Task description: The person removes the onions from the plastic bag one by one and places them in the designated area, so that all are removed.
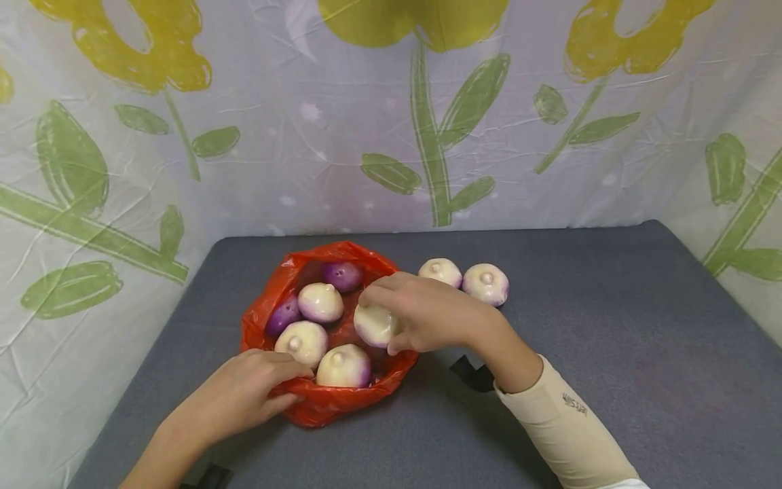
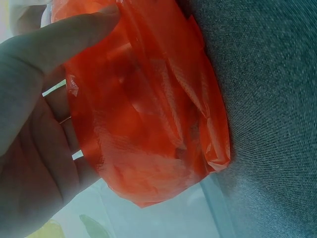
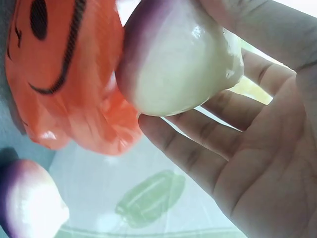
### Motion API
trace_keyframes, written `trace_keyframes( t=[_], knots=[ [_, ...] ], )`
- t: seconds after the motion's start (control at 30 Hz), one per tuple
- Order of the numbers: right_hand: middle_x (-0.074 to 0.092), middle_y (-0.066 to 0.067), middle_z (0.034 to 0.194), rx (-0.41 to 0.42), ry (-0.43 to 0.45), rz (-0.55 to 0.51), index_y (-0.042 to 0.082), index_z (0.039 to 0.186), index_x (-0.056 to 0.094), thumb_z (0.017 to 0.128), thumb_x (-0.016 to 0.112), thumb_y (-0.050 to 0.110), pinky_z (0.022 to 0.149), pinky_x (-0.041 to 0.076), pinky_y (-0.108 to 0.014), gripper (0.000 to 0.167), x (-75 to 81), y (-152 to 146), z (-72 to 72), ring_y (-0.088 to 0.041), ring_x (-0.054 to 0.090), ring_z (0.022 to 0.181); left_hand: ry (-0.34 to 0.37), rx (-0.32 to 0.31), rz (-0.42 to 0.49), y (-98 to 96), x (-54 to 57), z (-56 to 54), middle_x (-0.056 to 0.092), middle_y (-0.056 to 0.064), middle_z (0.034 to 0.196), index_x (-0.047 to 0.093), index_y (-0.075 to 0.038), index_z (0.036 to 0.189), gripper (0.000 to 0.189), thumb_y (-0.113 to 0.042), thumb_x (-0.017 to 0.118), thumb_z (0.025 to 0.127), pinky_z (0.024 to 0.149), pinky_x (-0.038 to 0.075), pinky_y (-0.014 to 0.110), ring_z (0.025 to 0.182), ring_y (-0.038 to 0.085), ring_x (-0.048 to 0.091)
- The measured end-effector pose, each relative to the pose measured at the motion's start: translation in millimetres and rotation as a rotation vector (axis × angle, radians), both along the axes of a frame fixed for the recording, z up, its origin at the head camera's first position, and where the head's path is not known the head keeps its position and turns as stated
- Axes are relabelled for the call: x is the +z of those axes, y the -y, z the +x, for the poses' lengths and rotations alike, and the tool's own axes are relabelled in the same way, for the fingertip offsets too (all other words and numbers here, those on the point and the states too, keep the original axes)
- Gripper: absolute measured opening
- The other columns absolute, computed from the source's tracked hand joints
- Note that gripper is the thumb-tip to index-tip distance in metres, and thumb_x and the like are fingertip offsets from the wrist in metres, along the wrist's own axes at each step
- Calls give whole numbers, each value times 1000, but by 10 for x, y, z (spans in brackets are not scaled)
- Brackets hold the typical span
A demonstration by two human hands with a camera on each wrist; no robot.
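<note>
A red plastic bag [image 1: 256,319] lies with its mouth open, and several white-and-purple turnips [image 1: 320,303] sit inside it. My left hand [image 1: 247,384] grips the near left part of the bag's rim, thumb outside and fingers over the edge; the left wrist view shows the thumb against the red plastic [image 2: 133,109]. Over the right side of the opening, my right hand [image 1: 427,309] holds one turnip [image 1: 374,326] between thumb and fingertips. That same turnip [image 3: 173,59] shows its white, pointed end toward the palm in the right wrist view.
Two more turnips [image 1: 485,284] lie side by side on the grey cloth-covered table [image 1: 611,326], right of the bag and behind my right forearm. A flower-printed curtain [image 1: 293,170] stands along the table's back and sides. Printed black marks [image 3: 59,44] show on the bag's outside.
</note>
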State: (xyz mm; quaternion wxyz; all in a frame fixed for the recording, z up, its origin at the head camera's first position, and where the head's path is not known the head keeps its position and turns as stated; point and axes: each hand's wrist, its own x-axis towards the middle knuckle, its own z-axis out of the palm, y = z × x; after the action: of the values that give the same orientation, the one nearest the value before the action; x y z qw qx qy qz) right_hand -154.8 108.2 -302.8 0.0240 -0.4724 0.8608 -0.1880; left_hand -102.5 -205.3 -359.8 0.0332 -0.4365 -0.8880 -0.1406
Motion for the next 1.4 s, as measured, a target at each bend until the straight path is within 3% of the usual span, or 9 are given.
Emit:
trace_keyframes(
  t=[0.43,0.7,1.0,1.4],
  knots=[
    [60,6,121,-119,7,-49,18,123,59,76,88,18,92,44,-35,56,153,-272,-60,-15,51,107,-4,3,-7,-2,2,7,65,-16,92,73,-20,102,24,-16,83,80,73,55,34,81,3,61],
    [60,9,116,-210,11,-105,19,122,59,75,88,14,89,44,-35,56,234,-444,-75,-15,51,106,-17,-6,14,-1,-6,9,60,-20,88,71,-25,99,24,-16,83,80,70,54,31,77,0,57],
    [58,-1,129,-211,-25,-112,17,139,58,81,85,16,94,45,-41,63,268,-639,-137,-21,52,116,-28,-9,16,-6,-13,-6,63,-18,90,72,-22,100,24,-15,82,80,72,55,32,78,2,60],
    [58,-3,130,-290,27,-110,15,134,64,85,77,16,88,47,-40,51,276,-863,-207,-22,52,114,-21,3,3,-8,-8,1,64,-17,91,73,-21,101,24,-15,82,80,72,55,34,80,3,61]
  ],
)
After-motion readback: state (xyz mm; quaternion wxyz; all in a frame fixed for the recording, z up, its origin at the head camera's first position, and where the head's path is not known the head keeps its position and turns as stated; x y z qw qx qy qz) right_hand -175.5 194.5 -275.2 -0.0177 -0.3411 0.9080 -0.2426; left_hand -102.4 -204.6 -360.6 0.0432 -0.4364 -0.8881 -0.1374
